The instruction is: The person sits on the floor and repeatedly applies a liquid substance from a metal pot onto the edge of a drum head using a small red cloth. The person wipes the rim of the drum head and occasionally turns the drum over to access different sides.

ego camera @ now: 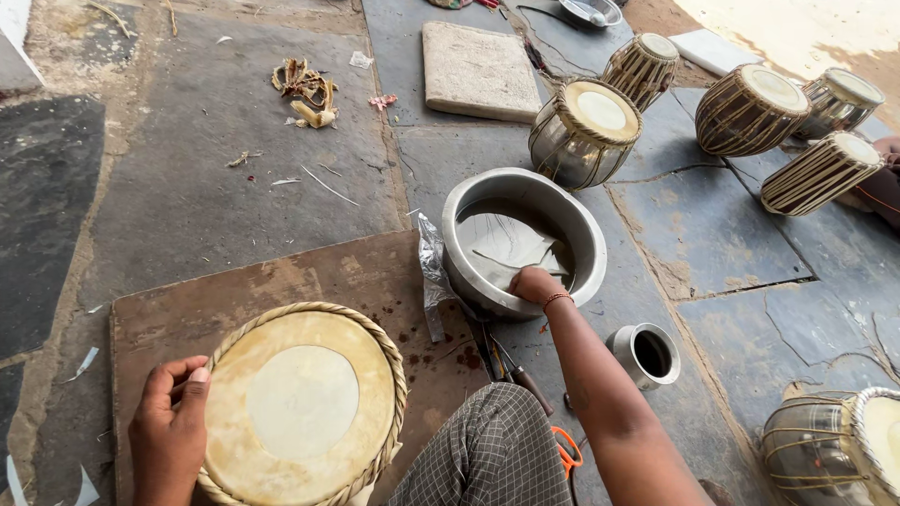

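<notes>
Head view. Person sits on a stone slab floor (216, 178), one knee in checked cloth at bottom centre.

Left hand (169, 431) rests on the left rim of a round drum head (302, 403), thumb and fingers closed over the braided edge, pinching it. The drum head lies flat on a brown board (375, 281) just in front of the person. Its skin is tan with a paler round patch in the middle; the patch looks bare, no dark coating visible on it, so I judge the work on this head is at an early stage.

Right hand (536, 284) reaches into a large metal basin (521, 240), just right of the board. Fingers are curled down onto a pale wet cloth or skin (511, 245) lying in the basin; whether they actually pinch it I cannot tell. Murky liquid seems to cover the basin bottom.

Small metal cup (645, 354) stands near the right forearm, dark inside; contents not readable. Orange-handled scissors (565, 453) and thin tools lie by the knee.

Finished-looking laced drums (586, 131) sit behind the basin, more to the right. A flat stone block (478, 70) lies further back.
</notes>
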